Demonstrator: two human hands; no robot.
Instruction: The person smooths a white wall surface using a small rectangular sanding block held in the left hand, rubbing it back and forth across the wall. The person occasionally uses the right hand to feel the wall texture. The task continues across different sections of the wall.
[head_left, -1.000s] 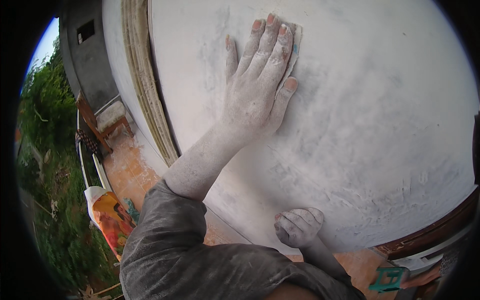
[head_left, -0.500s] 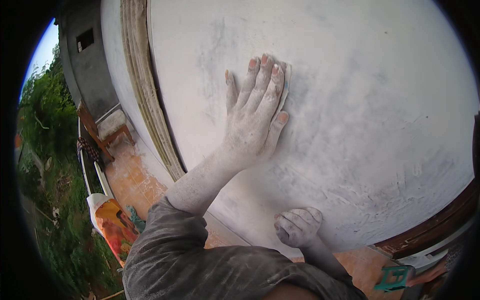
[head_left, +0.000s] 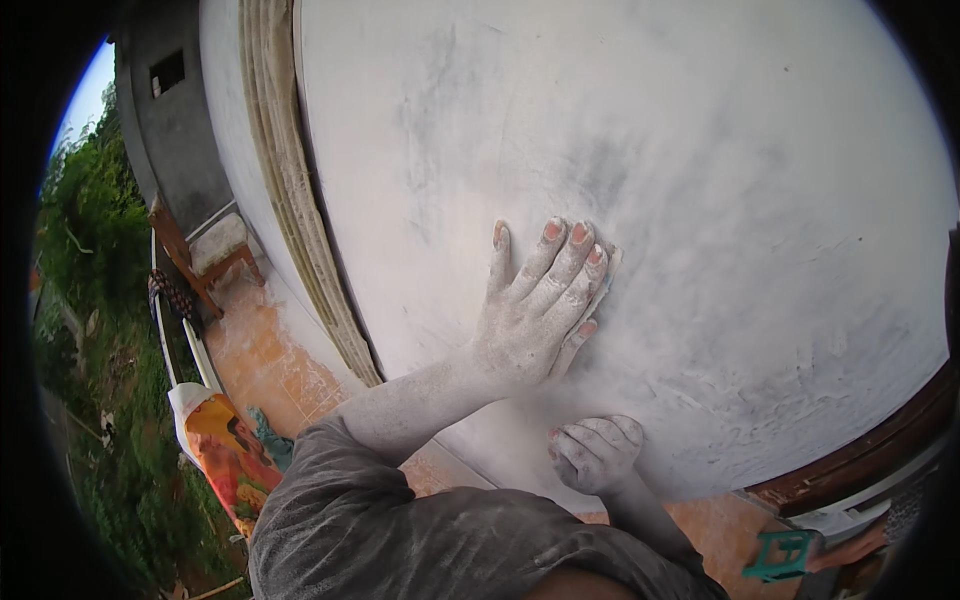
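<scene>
My left hand [head_left: 535, 310], coated in white dust, presses flat on the white plastered wall [head_left: 720, 250], fingers pointing up. Under its palm and fingers lies a thin sheet of sandpaper [head_left: 612, 270]; only its pale edge shows beside the index finger, the rest being covered. Lower and to the right, my right hand [head_left: 598, 455] is curled into a dusty fist close to the wall. A hollow shows inside the fist, with nothing visible in it. Grey, smudged patches mark the wall around the left hand, and rougher plaster spreads toward the lower right.
A ribbed trim [head_left: 285, 180] runs down the wall's left side. Farther left are a wooden chair [head_left: 215, 250], orange floor tiles [head_left: 265, 355], a printed sheet [head_left: 230, 450] and greenery. At lower right stand a green plastic stool [head_left: 780, 555] and what seems another person's limb [head_left: 850, 550].
My left hand has slid down the wall and slightly right, carrying the sandpaper along. The right fist has stayed in nearly the same place.
</scene>
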